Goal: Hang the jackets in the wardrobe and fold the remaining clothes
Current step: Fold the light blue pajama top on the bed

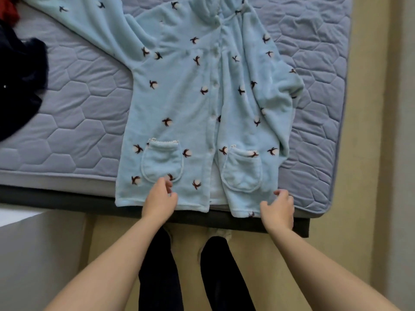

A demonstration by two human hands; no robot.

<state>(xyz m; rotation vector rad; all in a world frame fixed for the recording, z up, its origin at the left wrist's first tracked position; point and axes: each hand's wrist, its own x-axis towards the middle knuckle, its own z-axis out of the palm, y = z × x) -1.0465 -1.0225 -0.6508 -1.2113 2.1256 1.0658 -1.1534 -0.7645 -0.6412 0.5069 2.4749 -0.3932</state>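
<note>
Robe (190, 104), pale blue fleece, lies flat on mattress (78, 104). Left hand (160, 199) and right hand (279, 209) at hem, apart, fingers curled; grip on fabric cannot be told.

the blue robe (190, 104) covers the middle of the mattress (85, 113), from the near edge to the far end. left of it is a wide bare patch where a hand could slide. further left a dark pile of clothes (20, 81) blocks the way, with a red cloth (9, 7) behind it. right of the robe is a thinner bare strip. the left hand (159, 198) and right hand (278, 209) are at the near hem, with free hem between them.
</note>
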